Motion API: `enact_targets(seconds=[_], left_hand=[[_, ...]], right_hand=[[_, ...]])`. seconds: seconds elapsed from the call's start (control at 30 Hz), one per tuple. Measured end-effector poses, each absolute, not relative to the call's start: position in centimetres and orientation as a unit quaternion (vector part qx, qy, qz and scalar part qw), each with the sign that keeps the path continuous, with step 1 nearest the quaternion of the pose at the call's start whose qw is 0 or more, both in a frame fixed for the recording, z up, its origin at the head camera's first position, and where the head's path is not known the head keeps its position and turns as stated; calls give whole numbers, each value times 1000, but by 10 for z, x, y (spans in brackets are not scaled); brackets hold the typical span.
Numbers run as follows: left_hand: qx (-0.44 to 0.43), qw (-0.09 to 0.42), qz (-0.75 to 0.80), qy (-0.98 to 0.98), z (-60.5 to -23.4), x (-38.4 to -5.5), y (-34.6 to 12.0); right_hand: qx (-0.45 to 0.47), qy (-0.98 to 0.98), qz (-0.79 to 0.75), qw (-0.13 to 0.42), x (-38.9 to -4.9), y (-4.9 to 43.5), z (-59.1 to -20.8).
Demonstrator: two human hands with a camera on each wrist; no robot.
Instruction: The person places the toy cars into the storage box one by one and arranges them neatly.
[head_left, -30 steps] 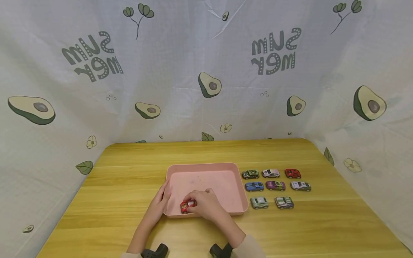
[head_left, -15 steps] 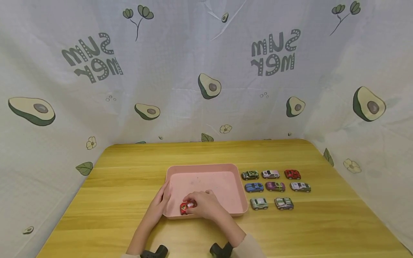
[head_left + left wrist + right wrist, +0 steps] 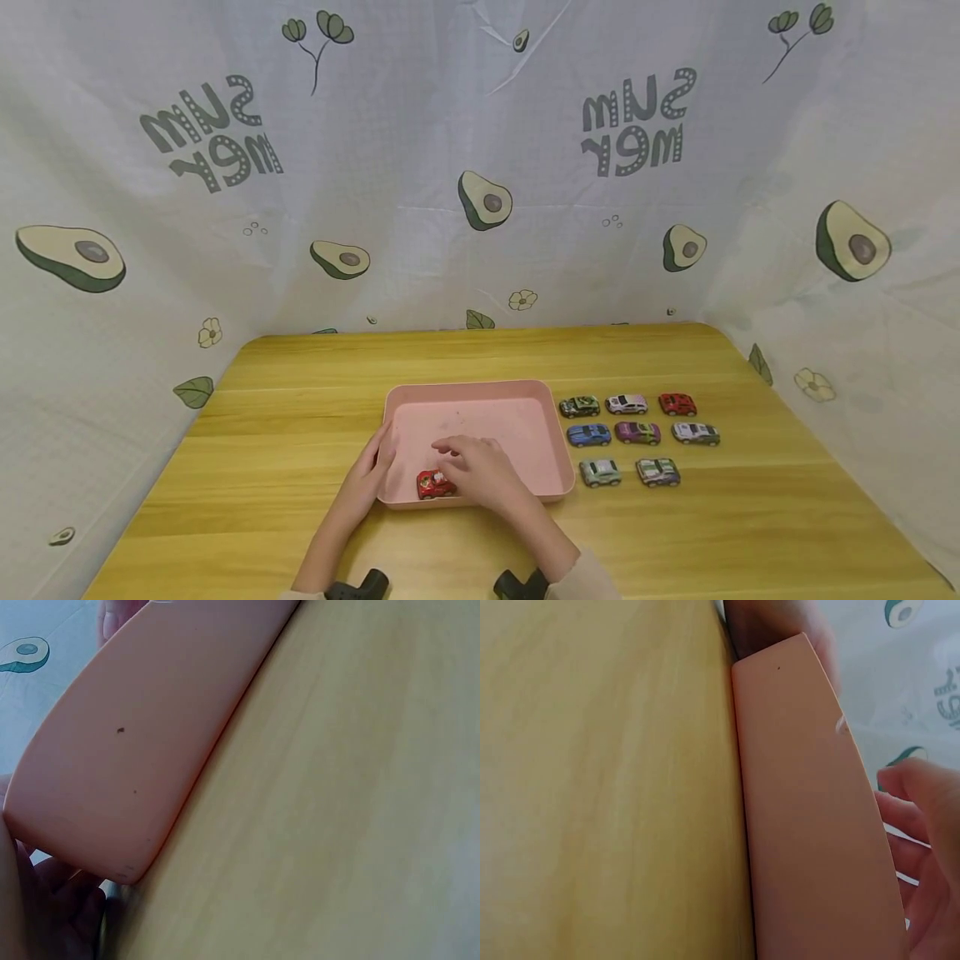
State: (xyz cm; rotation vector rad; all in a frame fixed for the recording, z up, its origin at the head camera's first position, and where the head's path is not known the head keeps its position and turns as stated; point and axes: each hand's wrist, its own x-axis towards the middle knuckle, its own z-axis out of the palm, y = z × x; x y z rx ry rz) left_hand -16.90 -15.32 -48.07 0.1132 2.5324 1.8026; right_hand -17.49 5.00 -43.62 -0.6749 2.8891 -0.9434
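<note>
My left hand [image 3: 367, 468] holds the left wall of a pink plastic tray [image 3: 468, 389], with the hand on both sides of the rim. A red toy car [image 3: 435, 483] with a printed roof sits in the tray's front left corner area. Just right of it and slightly above is my right hand [image 3: 483, 471], fingers spread and off the car, partly covering its rear end. In the right wrist view the right hand [image 3: 930, 847] shows beyond the tray's front wall [image 3: 810, 802], its fingers apart. The left wrist view shows the front wall [image 3: 150, 742] hiding the car.
Right of the tray, several toy cars stand in rows on the wooden table [image 3: 300, 400], among them a blue one [image 3: 588, 435], a purple one [image 3: 637, 432] and a red one [image 3: 678, 405]. A printed cloth [image 3: 405, 150] hangs around the table's back and sides.
My right hand has let go of the red toy car, its fingers opening and lifting slightly up and away. The car stays in the tray's front left. The left hand has not moved.
</note>
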Motion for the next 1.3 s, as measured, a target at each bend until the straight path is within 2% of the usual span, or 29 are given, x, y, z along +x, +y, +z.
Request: enact_targets(seconds=[0.7, 1.3], left_hand=[[40, 8, 580, 813, -483, -170, -154], [42, 19, 585, 810, -483, -169, -154]], right_hand=[[-149, 916, -326, -180, -162, 76, -438], [-144, 913, -322, -204, -159, 108, -430]])
